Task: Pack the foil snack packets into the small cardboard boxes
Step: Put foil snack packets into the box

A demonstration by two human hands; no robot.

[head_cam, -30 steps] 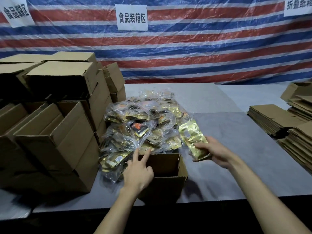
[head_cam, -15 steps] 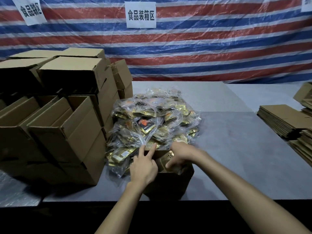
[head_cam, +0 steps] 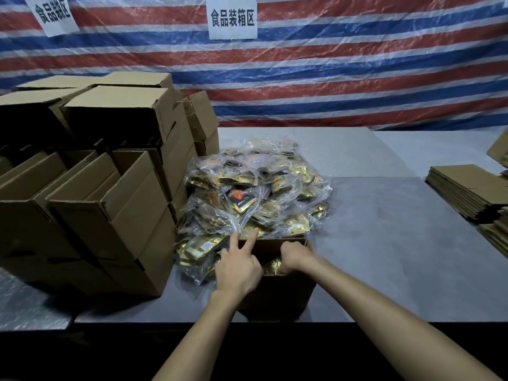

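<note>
head view: small cardboard box is seen open-topped at the near edge of the grey table, directly in front of the person. left hand is laid over the box's left rim. two of its fingers are held straight and pointed toward the far rim, the others are tucked. nothing is held, so that grip is noted as loose and wide. right hand is dipped into the box from the right, knuckles up, fingers bent downward with the tips hidden. gold foil packet is seen inside the box, just beside and partly under that hand. whether the grip is closed on it or only pressed against it cannot be told. pile of foil packets, bundled in clear plastic bags, is heaped just behind the box and touches its far rim. stacked cardboard boxes are ranged left of the pile, several of them open. flat cardboard blanks are stacked at the right, well apart. striped tarp is hung behind, with two paper signs fixed to it.
</note>
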